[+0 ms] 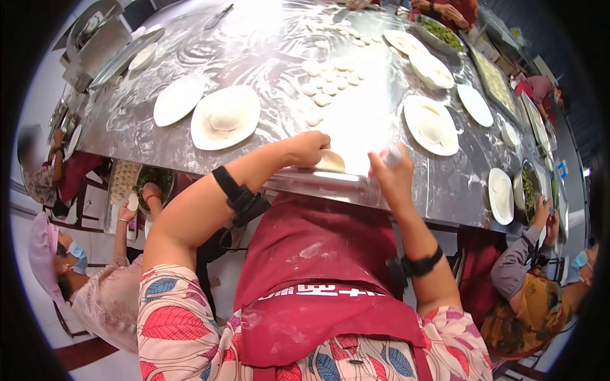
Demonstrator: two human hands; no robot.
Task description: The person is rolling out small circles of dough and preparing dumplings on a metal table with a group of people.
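At the table's near edge, my left hand [309, 148] has its fingers closed on the far side of a round dough wrapper [330, 161]. My right hand [395, 178], slightly blurred, is wrapped round a pale rolling pin [392, 155], just to the right of the wrapper and apart from it. Beyond my hands lie several small flattened dough pieces [323, 100] on the floured steel table [279, 127]. To the left, a white plate [206, 130] bears a stack of wrappers [225, 117]. Another plate [418, 141] with wrappers [432, 131] stands to the right.
Another white plate [170, 111] lies at the left, and a further plate [475, 106] at the right. A tray of green filling [440, 33] stands at the far right. People sit on both sides; a co-worker's hand [151, 192] at the left is over a filling bowl [164, 180].
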